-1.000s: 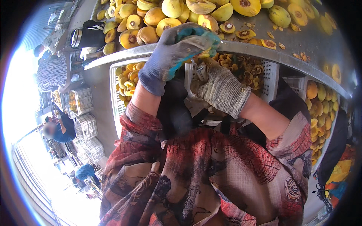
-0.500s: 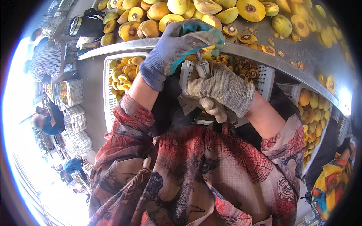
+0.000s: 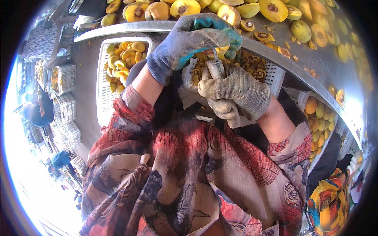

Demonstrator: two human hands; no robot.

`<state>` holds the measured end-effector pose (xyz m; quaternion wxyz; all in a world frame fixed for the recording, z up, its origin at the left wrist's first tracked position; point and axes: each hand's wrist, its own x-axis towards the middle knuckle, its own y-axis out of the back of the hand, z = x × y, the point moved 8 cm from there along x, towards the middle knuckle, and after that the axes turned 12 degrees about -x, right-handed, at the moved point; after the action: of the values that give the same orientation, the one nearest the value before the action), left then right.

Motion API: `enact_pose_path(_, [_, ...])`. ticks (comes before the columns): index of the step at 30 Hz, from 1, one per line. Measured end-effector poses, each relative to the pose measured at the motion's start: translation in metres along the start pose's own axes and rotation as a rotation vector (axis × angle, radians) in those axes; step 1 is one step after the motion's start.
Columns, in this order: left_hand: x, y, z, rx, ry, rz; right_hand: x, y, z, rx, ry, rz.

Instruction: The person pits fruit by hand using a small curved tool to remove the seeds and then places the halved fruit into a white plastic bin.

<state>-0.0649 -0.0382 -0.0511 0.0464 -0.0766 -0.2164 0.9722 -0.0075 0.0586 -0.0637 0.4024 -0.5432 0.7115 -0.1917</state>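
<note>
My left hand (image 3: 199,37), in a blue knit glove with a teal coating, is curled round a piece of yellow peach (image 3: 223,51); the fingers hide most of it. My right hand (image 3: 240,92), in a soiled grey knit glove, is closed round a small tool with a pale handle (image 3: 215,69). The tool's thin metal end points up at the peach; its tip is hidden by fruit and fingers. Both hands are over a white crate (image 3: 278,78) that holds dark orange scraps and pits.
Ahead, a metal table with a raised rim (image 3: 130,27) carries many cut peaches (image 3: 271,10) and loose bits. A white crate (image 3: 103,104) of peach pieces stands at left; another with yellow fruit (image 3: 321,122) is at right. Other people and stacked crates (image 3: 65,106) are far left.
The view has shifted slightly. My right hand has turned a little, and more of the tool's metal shaft shows. My left hand still grips the peach.
</note>
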Motion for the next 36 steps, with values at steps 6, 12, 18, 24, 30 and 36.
enact_pose_path(6, [-0.01,0.006,0.005,0.024,-0.145,-0.043,0.003,-0.01,0.003,0.126,-0.026,-0.078])
enact_pose_path(12, [-0.001,0.003,0.018,0.161,-0.231,-0.115,0.001,-0.003,-0.006,-0.008,0.034,-0.023])
enact_pose_path(18, [0.001,-0.007,0.02,0.089,-0.116,-0.287,0.006,0.0,0.001,-0.01,0.038,0.014])
enact_pose_path(24, [-0.005,0.002,0.005,-0.183,-0.267,0.224,-0.001,0.015,-0.02,-0.459,0.006,0.364])
enact_pose_path(30, [-0.011,-0.003,0.03,0.456,-0.701,0.28,0.001,0.033,-0.03,-1.708,0.429,0.818])
enact_pose_path(36, [-0.023,0.046,0.038,0.157,-0.525,0.355,-0.011,0.052,-0.017,-2.27,0.281,0.6])
